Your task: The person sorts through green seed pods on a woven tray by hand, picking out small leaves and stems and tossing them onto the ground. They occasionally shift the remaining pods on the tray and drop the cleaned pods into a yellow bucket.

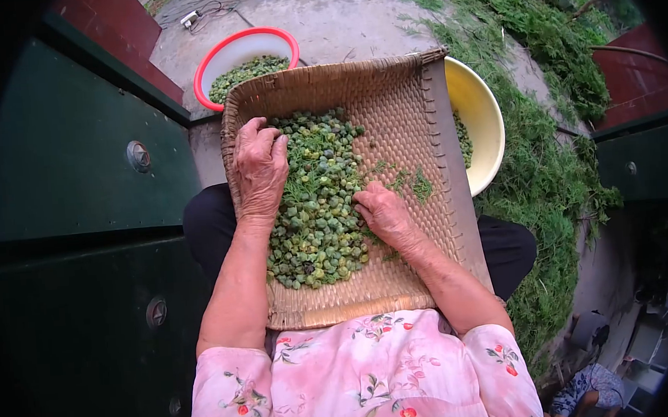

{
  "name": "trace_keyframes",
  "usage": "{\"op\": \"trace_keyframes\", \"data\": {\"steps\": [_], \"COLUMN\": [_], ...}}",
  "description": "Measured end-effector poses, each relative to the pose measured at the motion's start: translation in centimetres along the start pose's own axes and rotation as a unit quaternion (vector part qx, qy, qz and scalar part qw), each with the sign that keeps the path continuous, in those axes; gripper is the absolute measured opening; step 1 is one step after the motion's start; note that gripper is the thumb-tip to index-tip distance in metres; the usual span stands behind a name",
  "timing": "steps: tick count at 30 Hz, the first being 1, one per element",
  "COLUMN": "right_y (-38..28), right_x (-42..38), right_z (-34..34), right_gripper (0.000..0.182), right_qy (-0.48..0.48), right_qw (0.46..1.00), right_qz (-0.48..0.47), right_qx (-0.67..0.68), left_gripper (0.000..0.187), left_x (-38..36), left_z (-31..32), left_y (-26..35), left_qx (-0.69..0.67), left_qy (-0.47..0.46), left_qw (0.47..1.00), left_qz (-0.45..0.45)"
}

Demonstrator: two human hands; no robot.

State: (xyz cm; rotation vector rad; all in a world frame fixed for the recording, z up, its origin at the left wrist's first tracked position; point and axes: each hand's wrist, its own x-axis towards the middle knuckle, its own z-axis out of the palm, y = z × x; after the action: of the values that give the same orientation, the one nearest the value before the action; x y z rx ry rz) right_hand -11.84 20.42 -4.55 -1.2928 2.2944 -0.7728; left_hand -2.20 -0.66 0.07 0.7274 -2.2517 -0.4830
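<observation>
A woven winnowing basket (397,113) lies across my lap, its open side toward me. A heap of small green seed cones (319,217) covers its left and middle part, mixed with feathery green sprigs (302,180). At the heap's upper left edge rests my left hand (261,163), fingers curled over the cones; whatever they pinch is hidden. My right hand (386,214) touches the heap's right edge, thumb and fingers drawn together, and I cannot make out what is in them. Loose sprigs (422,186) lie on the weave just beyond it.
Behind the basket stands a red-rimmed basin (291,43) holding more green cones. A yellow basin (483,138) with cones stands at right. Cut green branches (550,233) spread over the ground. A dark green door (79,163) is close on the left; another person (593,387) is at lower right.
</observation>
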Motion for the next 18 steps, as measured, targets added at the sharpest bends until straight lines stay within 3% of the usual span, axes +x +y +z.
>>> {"op": "trace_keyframes", "data": {"steps": [6, 9, 10, 12, 13, 16, 18], "right_y": [1.2, 1.1, 1.5, 2.3, 1.3, 1.8, 1.8], "right_x": [0.2, -0.1, -0.1, 0.1, 0.0, 0.1, 0.1], "right_z": [0.6, -1.3, -2.0, -3.4, -3.9, -3.9, -3.6], "right_gripper": [0.014, 0.015, 0.015, 0.014, 0.016, 0.017, 0.016], "right_qy": [-0.001, 0.001, -0.026, -0.077, -0.03, -0.041, -0.081], "right_qw": [1.0, 0.991, 0.951, 0.774, 0.718, 0.707, 0.83], "right_qz": [-0.008, 0.002, 0.072, 0.205, 0.18, 0.17, 0.177], "right_qx": [0.012, 0.134, 0.3, 0.595, 0.672, 0.686, 0.523], "left_gripper": [0.012, 0.012, 0.011, 0.011, 0.011, 0.01, 0.009], "left_x": [0.0, -0.1, -0.1, -0.1, 0.0, 0.1, 0.1], "left_z": [0.3, 0.3, 0.3, 0.4, 0.4, 0.6, 0.7], "left_y": [-0.4, -0.3, -0.3, -0.4, -0.4, -0.4, -0.4], "left_qx": [-0.007, -0.01, -0.015, -0.023, -0.026, -0.037, -0.042], "left_qy": [-0.008, -0.006, -0.004, -0.007, -0.011, -0.007, -0.003], "left_qw": [1.0, 1.0, 1.0, 1.0, 1.0, 0.999, 0.999], "left_qz": [-0.011, -0.01, -0.009, -0.01, -0.011, -0.009, -0.006]}}
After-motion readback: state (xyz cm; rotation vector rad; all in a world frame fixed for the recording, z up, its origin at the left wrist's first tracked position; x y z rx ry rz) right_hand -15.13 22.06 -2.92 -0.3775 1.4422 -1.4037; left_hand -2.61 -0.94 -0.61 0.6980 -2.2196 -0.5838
